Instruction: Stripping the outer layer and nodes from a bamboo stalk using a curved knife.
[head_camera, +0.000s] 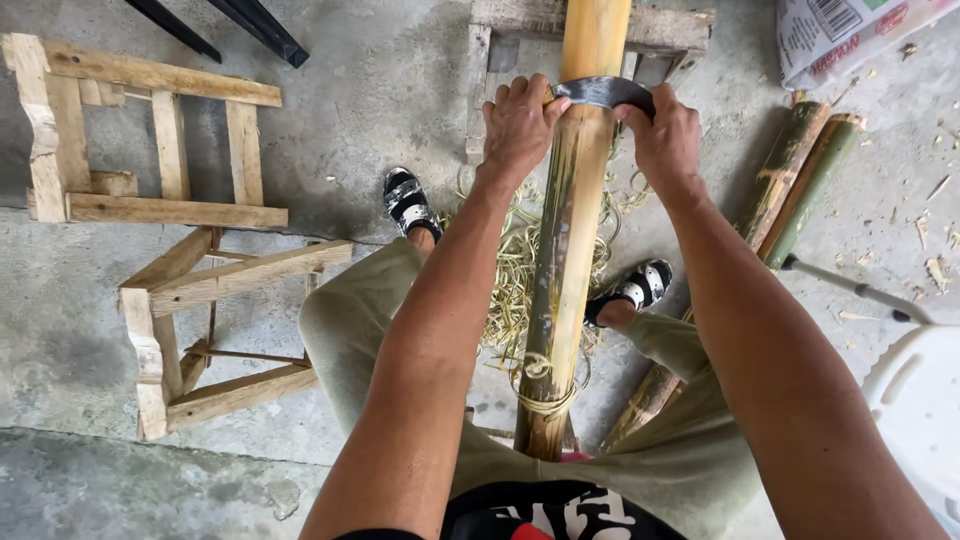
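Observation:
A long bamboo pole (572, 230) runs from between my knees up to a wooden stand (660, 35) at the top. Its far part is scraped pale, its near part still greenish. A curved dark metal blade (603, 92) lies across the pole. My left hand (518, 125) grips the blade's left end and my right hand (665, 135) grips its right end. Thin bamboo shavings (520, 270) are piled on the floor under the pole, between my two sandalled feet.
Two rough wooden stools (160, 140) lie on the concrete floor at the left. Green bamboo pieces (805, 175) lie at the right, near a printed sack (850, 35) and a white plastic chair (915, 400). Dark rods (250, 25) cross the top left.

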